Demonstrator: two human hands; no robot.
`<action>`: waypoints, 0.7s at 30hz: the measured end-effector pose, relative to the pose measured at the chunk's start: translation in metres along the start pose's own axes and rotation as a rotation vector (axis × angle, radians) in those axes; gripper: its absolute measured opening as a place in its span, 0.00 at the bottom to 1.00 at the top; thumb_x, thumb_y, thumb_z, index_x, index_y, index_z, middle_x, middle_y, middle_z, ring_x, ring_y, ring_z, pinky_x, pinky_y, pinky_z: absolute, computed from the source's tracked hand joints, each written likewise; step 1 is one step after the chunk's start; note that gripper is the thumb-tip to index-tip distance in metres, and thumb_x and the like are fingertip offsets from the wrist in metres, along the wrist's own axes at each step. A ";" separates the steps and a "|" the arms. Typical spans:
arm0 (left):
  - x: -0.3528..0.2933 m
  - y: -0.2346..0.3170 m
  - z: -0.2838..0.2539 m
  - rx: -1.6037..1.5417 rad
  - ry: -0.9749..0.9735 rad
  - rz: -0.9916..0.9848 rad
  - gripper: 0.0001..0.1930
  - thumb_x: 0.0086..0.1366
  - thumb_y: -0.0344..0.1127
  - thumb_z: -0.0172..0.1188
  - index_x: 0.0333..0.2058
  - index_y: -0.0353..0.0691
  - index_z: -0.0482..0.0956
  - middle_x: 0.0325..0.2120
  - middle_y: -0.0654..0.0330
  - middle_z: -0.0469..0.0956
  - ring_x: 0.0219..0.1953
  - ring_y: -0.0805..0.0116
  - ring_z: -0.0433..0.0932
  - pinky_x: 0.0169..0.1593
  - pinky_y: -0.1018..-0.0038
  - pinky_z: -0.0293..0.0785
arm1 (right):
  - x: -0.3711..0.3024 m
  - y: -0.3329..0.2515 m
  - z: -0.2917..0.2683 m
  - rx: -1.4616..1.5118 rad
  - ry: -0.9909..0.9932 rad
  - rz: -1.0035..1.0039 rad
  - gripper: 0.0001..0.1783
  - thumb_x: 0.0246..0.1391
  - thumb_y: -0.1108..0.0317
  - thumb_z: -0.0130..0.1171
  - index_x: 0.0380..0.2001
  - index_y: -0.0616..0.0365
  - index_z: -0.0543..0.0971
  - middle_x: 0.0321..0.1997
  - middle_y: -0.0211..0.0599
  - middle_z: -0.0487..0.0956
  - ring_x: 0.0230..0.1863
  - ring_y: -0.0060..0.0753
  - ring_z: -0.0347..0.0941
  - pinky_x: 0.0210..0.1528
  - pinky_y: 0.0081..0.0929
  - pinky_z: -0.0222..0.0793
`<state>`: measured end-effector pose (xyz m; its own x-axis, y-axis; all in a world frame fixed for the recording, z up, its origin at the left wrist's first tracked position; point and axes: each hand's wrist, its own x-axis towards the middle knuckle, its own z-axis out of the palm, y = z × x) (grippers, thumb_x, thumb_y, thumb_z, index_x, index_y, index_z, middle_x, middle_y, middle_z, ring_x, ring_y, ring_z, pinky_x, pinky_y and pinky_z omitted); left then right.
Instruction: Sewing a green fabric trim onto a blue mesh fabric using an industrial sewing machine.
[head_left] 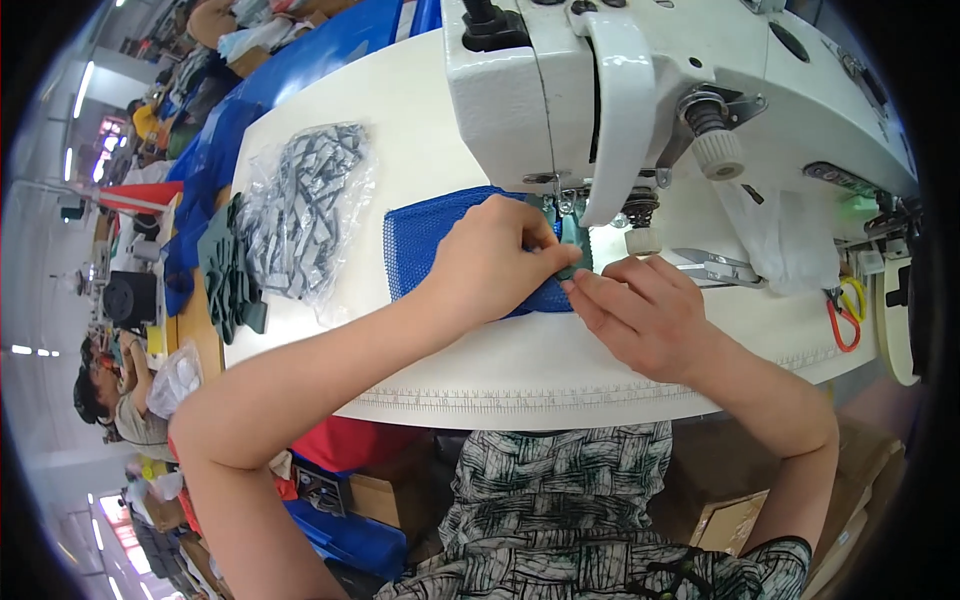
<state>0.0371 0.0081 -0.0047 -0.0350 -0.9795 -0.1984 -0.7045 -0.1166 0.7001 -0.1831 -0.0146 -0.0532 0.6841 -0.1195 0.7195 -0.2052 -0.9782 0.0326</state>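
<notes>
A piece of blue mesh fabric point(415, 237) lies flat under the needle area of a white sewing machine point(510, 110). My left hand point(492, 250) rests over the mesh, its thumb and fingertips pinching a small grey-green fabric strip point(572, 238) at the mesh's right side. Just right of it, my right hand point(643, 312) has its fingers closed on the near end of the same strip. The two hands' fingertips almost meet in front of the presser foot point(566, 203). Part of the mesh is hidden beneath my left hand.
Left on the white table point(410, 120) lie a clear bag of grey-and-white pieces point(310, 205) and a pile of dark green strips point(230, 270). Orange-and-yellow-handled scissors point(846, 318) lie at right, near a white plastic bag point(785, 240). A person point(125, 395) sits far left.
</notes>
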 end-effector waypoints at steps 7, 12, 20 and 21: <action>0.007 0.009 0.014 -0.177 0.011 -0.213 0.09 0.60 0.34 0.74 0.30 0.33 0.89 0.24 0.52 0.85 0.25 0.63 0.83 0.33 0.67 0.78 | -0.001 -0.001 0.000 0.051 -0.023 0.073 0.10 0.48 0.73 0.70 0.36 0.59 0.84 0.42 0.30 0.79 0.42 0.32 0.75 0.34 0.28 0.70; 0.005 0.010 0.015 -0.199 0.057 -0.285 0.09 0.62 0.33 0.74 0.29 0.33 0.89 0.22 0.53 0.83 0.24 0.69 0.80 0.31 0.68 0.76 | 0.003 -0.003 -0.006 0.171 -0.036 0.247 0.10 0.47 0.72 0.69 0.36 0.58 0.84 0.43 0.32 0.81 0.45 0.37 0.77 0.38 0.34 0.74; -0.007 0.005 0.016 -0.341 0.213 -0.232 0.10 0.63 0.32 0.73 0.31 0.29 0.88 0.23 0.53 0.83 0.27 0.72 0.80 0.33 0.70 0.76 | 0.003 0.000 -0.005 0.190 -0.032 0.390 0.09 0.45 0.72 0.70 0.34 0.54 0.85 0.43 0.29 0.81 0.46 0.38 0.76 0.42 0.35 0.78; -0.009 0.008 0.014 -0.340 0.214 -0.232 0.10 0.63 0.32 0.73 0.31 0.29 0.88 0.23 0.53 0.83 0.27 0.72 0.80 0.33 0.70 0.76 | 0.003 0.000 -0.004 0.198 -0.034 0.396 0.09 0.45 0.72 0.69 0.33 0.54 0.85 0.43 0.29 0.81 0.45 0.37 0.77 0.41 0.34 0.78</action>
<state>0.0213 0.0184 -0.0069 0.2684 -0.9290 -0.2549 -0.4026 -0.3485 0.8464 -0.1842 -0.0138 -0.0480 0.6031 -0.4940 0.6263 -0.3201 -0.8690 -0.3772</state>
